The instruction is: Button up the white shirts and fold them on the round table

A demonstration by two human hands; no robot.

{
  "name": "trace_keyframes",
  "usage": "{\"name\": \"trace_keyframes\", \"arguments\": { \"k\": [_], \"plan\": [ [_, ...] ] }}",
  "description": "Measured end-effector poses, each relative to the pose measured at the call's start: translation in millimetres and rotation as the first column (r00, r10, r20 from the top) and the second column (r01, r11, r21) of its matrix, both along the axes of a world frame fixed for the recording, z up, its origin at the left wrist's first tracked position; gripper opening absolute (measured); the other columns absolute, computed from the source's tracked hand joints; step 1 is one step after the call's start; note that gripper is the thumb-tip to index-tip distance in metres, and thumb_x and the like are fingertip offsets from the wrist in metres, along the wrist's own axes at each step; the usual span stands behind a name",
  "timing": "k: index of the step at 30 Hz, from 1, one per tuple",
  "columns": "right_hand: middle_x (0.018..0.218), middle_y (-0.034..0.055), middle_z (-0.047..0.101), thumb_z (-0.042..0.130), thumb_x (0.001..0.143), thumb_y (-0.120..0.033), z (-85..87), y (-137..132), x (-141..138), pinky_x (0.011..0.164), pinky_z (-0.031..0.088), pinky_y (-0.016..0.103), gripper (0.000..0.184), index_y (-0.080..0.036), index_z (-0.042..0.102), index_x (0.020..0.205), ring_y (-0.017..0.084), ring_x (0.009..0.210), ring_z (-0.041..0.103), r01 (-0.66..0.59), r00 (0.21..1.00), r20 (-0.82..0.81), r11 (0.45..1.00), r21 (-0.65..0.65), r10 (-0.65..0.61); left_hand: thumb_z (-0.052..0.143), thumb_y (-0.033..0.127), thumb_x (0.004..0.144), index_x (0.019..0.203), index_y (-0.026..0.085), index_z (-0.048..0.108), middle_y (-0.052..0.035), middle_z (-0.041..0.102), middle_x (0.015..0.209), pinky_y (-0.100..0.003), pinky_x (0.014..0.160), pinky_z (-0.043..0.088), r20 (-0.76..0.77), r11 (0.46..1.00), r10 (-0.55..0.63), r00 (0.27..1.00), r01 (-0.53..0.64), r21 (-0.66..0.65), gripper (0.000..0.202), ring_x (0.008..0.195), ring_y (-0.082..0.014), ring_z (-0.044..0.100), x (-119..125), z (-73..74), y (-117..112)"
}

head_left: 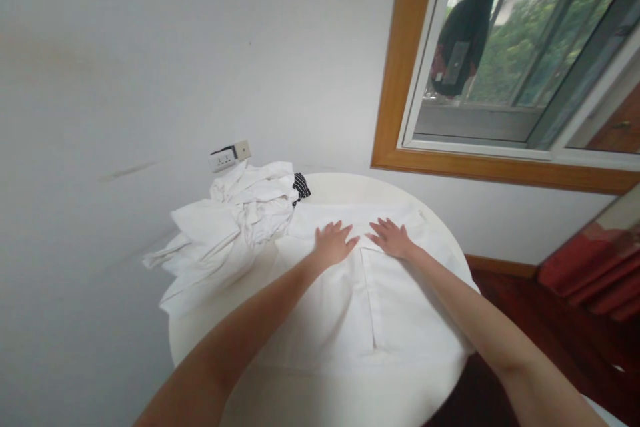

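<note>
A white garment [330, 320] is spread over the round table, with a straight slit or placket running down its middle. My left hand [334, 243] lies flat on its upper part, fingers apart. Just to the right, my right hand [390, 238] rests palm down on the same cloth, its fingers spread too. Neither hand grips anything. What kind of garment it is, I cannot tell for sure.
A heap of crumpled white clothes [225, 227] covers the table's left side, with a black striped piece of cloth [301, 187] at its edge. The white round table [345, 181] stands against the wall below a socket [223, 160]. A wood-framed window [387, 113] is at right.
</note>
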State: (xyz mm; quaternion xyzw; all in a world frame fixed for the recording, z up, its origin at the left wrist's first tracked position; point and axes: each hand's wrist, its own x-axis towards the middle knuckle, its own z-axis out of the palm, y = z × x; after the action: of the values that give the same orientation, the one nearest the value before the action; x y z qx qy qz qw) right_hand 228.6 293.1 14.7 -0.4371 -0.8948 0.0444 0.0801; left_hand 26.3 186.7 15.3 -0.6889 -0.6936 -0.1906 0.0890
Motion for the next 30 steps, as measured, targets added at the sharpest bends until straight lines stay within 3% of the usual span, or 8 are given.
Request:
{"name": "trace_keyframes", "arguments": {
  "k": [3, 6, 12, 14, 17, 21, 24, 30],
  "plan": [
    [0.155, 0.0056, 0.018, 0.024, 0.086, -0.071, -3.9, -21, -3, 0.104, 0.013, 0.066, 0.072, -0.031, 0.029, 0.145, 0.032, 0.141, 0.012, 0.014, 1.0, 0.028, 1.0, -0.018, -0.013, 0.037, 0.062, 0.086, 0.136, 0.03, 0.046, -0.011, 0.042, 0.144, -0.066, 0.103, 0.021, -0.006, 1.0, -0.008, 1.0, 0.008, 0.001, 0.06, 0.132, -0.039, 0.033, 8, -21.2, -14],
    [0.154, 0.006, 0.021, 0.026, 0.088, -0.068, -1.9, -30, 1, 0.105, 0.013, 0.065, 0.067, -0.032, 0.03, 0.144, 0.03, 0.141, 0.013, -0.017, 1.0, 0.017, 1.0, 0.02, 0.017, 0.036, 0.06, 0.087, 0.137, 0.031, 0.044, -0.0107, 0.04, 0.145, -0.066, 0.105, 0.019, -0.001, 0.999, -0.033, 0.999, 0.033, 0.008, 0.059, 0.134, -0.0374, 0.032, 4, -27.2, -21],
    [0.153, 0.0074, 0.026, 0.035, 0.092, -0.053, 17.0, -49, 3, 0.107, 0.009, 0.063, 0.055, -0.028, 0.039, 0.141, 0.03, 0.141, 0.013, -0.06, 0.998, 0.004, 0.988, 0.141, 0.06, 0.045, 0.045, 0.088, 0.137, 0.027, 0.043, -0.009, 0.037, 0.148, -0.059, 0.112, 0.013, -0.087, 0.986, -0.138, 0.987, 0.145, 0.079, 0.052, 0.136, -0.0315, 0.03, 9, -1.5, -34],
    [0.152, 0.0061, 0.028, 0.039, 0.092, -0.044, 26.1, -64, 2, 0.11, 0.005, 0.059, 0.051, -0.027, 0.041, 0.14, 0.028, 0.141, 0.014, -0.143, 0.989, -0.013, 0.971, 0.194, 0.148, 0.047, 0.036, 0.088, 0.135, 0.027, 0.045, -0.0067, 0.038, 0.147, -0.054, 0.115, 0.012, -0.116, 0.969, -0.221, 0.968, 0.231, 0.084, 0.048, 0.137, -0.0276, 0.03, 14, 7.1, -47],
    [0.148, 0.0053, 0.037, 0.039, 0.092, -0.036, 32.5, -90, 7, 0.113, 0.008, 0.05, 0.047, -0.026, 0.044, 0.138, 0.024, 0.139, 0.023, -0.28, 0.956, -0.037, 0.945, 0.168, 0.29, 0.046, 0.037, 0.089, 0.132, 0.025, 0.049, -0.0069, 0.044, 0.143, -0.047, 0.114, 0.023, -0.071, 0.947, -0.318, 0.945, 0.32, 0.021, 0.044, 0.134, -0.0246, 0.035, 19, 8.4, -73],
    [0.148, 0.0093, 0.035, 0.033, 0.094, -0.048, 17.8, -119, 23, 0.112, 0.019, 0.047, 0.055, -0.021, 0.04, 0.141, 0.025, 0.139, 0.026, -0.332, 0.943, -0.018, 0.943, 0.005, 0.332, 0.037, 0.045, 0.093, 0.136, 0.021, 0.044, -0.0091, 0.043, 0.144, -0.043, 0.111, 0.03, -0.023, 0.904, -0.425, 0.905, 0.423, -0.066, 0.05, 0.135, -0.0234, 0.035, 14, -5.9, -103],
    [0.153, 0.0077, 0.024, 0.028, 0.093, -0.057, 2.7, -130, 35, 0.113, 0.015, 0.049, 0.062, -0.023, 0.03, 0.146, 0.025, 0.141, 0.017, -0.336, 0.942, -0.013, 0.941, -0.046, 0.336, 0.033, 0.05, 0.093, 0.14, 0.025, 0.039, -0.0072, 0.036, 0.148, -0.044, 0.113, 0.024, -0.022, 0.885, -0.46, 0.888, 0.456, -0.096, 0.053, 0.139, -0.0232, 0.028, 8, -10.9, -115],
    [0.151, 0.006, 0.031, 0.034, 0.093, -0.054, -0.5, -135, 44, 0.113, 0.016, 0.049, 0.056, -0.028, 0.039, 0.142, 0.023, 0.14, 0.022, -0.351, 0.933, -0.082, 0.937, 0.005, 0.35, 0.041, 0.057, 0.089, 0.143, 0.035, 0.03, -0.0039, 0.031, 0.151, -0.048, 0.115, 0.016, 0.025, 0.779, -0.603, 0.797, 0.596, -0.194, 0.06, 0.14, -0.0244, 0.025, 8, 6.0, -147]
  ]
}}
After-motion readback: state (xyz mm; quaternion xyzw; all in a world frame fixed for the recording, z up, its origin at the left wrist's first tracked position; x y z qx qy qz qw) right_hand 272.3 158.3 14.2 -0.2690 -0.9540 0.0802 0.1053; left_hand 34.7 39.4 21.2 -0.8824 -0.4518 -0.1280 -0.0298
